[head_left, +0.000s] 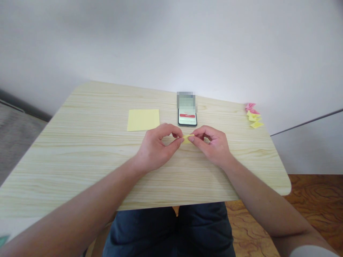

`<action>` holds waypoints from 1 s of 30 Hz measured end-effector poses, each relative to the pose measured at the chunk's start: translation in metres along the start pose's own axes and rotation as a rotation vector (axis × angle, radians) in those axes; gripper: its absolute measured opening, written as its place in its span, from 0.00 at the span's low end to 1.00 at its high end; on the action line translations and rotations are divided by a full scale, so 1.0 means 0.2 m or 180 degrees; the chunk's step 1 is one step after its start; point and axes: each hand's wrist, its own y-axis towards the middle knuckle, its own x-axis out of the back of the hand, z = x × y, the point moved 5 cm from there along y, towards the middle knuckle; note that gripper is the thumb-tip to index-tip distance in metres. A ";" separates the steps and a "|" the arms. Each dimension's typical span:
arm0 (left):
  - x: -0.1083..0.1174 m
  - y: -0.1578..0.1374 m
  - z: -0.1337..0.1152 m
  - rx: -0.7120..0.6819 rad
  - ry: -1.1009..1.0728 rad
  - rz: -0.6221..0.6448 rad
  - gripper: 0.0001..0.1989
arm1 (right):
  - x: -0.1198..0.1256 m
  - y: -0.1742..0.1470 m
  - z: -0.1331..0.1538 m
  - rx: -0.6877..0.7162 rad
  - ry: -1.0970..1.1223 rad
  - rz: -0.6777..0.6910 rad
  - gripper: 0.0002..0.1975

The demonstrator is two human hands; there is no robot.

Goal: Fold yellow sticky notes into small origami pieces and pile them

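Between my two hands is a small folded piece of yellow paper [187,139], partly covered by fingertips. My left hand [160,145] pinches its left end between thumb and forefinger. On the other end, the thumb and fingers of my right hand [213,144] are closed in a similar pinch. Just beyond the paper a phone [187,119] lies face up with its screen lit and a red bar near the bottom. A flat yellow sheet of paper [143,120] rests on the table beyond my left hand.
Small folded paper pieces, pink [250,107] and yellow [256,124], sit at the table's [80,142] far right edge. A pale wall [171,46] stands behind the table. My legs [171,232] are under its front edge, above a patterned wood floor [316,200].
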 end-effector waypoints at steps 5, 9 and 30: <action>-0.01 0.00 0.00 0.0057 -0.0098 0.0087 0.03 | 0.00 0.00 0.01 -0.0013 -0.0093 0.0059 0.05; -0.01 0.00 0.00 0.0080 -0.0129 0.0068 0.02 | 0.01 0.00 0.02 -0.0006 -0.0183 0.0079 0.05; 0.00 -0.01 0.02 0.0174 -0.0494 -0.0310 0.07 | 0.00 -0.01 0.01 -0.0056 -0.0056 0.0090 0.07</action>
